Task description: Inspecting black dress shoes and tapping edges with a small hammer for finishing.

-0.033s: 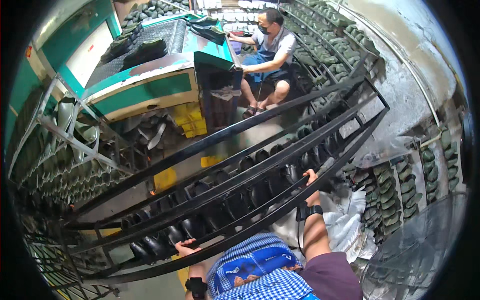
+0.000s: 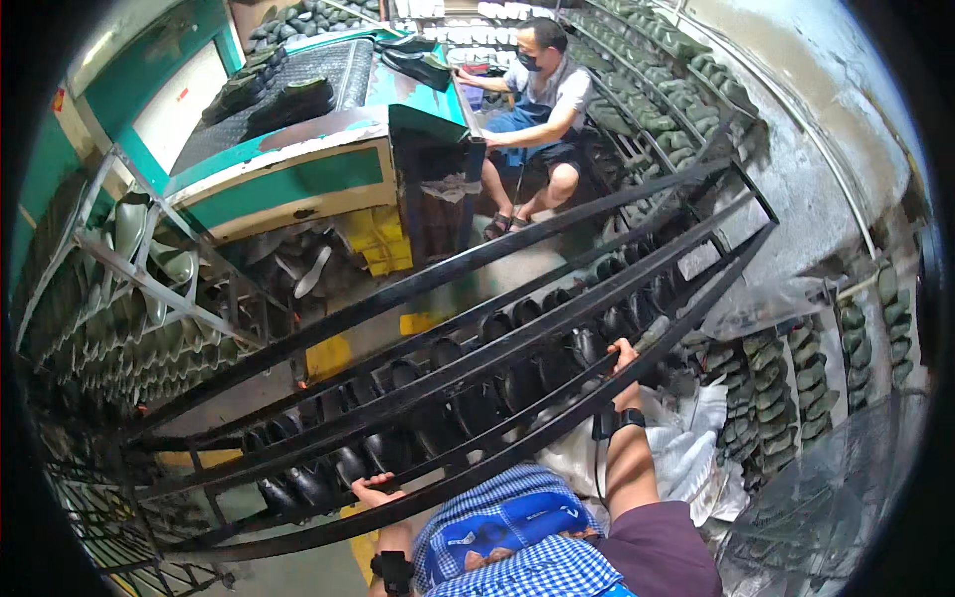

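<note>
A long black metal shoe rack (image 2: 438, 383) stretches across the view in front of me, its rails bent by the lens. Several black shoes (image 2: 433, 423) stand in a row between its rails. My left hand (image 2: 376, 490) is closed at the front rail near the left-middle shoes, its fingertips showing above the bar. Farther right, my right hand (image 2: 624, 358) grips the same front rail, with part of its fingers hidden behind the metal. Both wrists wear dark bands, and a blue checked apron (image 2: 507, 517) covers my front below the rack.
A person (image 2: 542, 109) sits beyond the rack beside a green machine (image 2: 288, 184) with a conveyor and dark shoes on top. Racks of green shoe lasts (image 2: 647, 90) line the right wall. Yellow crates (image 2: 378, 239), white sacks (image 2: 686, 438) and a round mesh guard (image 2: 826, 497) are nearby.
The right end of the rack and its shoes sit slightly farther right and lower. Both of my hands keep their places on the front rail.
</note>
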### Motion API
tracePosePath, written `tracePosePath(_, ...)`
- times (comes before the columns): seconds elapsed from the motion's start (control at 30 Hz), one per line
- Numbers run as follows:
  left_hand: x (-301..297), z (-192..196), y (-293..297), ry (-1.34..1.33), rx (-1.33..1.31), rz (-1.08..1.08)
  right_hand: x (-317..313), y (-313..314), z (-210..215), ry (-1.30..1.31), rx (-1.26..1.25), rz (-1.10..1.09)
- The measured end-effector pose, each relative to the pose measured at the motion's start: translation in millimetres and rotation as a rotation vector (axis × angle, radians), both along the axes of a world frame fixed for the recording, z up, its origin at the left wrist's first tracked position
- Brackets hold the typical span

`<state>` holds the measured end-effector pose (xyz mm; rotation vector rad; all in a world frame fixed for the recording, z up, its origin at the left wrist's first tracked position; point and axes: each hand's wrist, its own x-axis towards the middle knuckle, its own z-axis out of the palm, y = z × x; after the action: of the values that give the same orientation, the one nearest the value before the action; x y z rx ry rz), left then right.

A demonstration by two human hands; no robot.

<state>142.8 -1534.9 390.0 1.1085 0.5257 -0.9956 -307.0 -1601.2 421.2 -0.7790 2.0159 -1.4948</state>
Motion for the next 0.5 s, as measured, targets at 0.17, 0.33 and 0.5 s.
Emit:
tracePosePath(0.17, -58.1, -3.4, -38.6, 0.081, -0.045, -0.066, -98.3, -15.3, -27.9, 0.134, 0.243, -0.054)
tracePosePath(0.33, -89.4, -5.0, -67.6, 0.119, -0.054, -0.062, -105.2, -65.8, -12.2, -0.109, 0.117, -0.139)
tracePosePath(0.5, -150.8, -4.0, -119.0, 0.128, -0.057, -0.165, -198.6, -60.0, -53.8, 0.366, 0.15, -0.005)
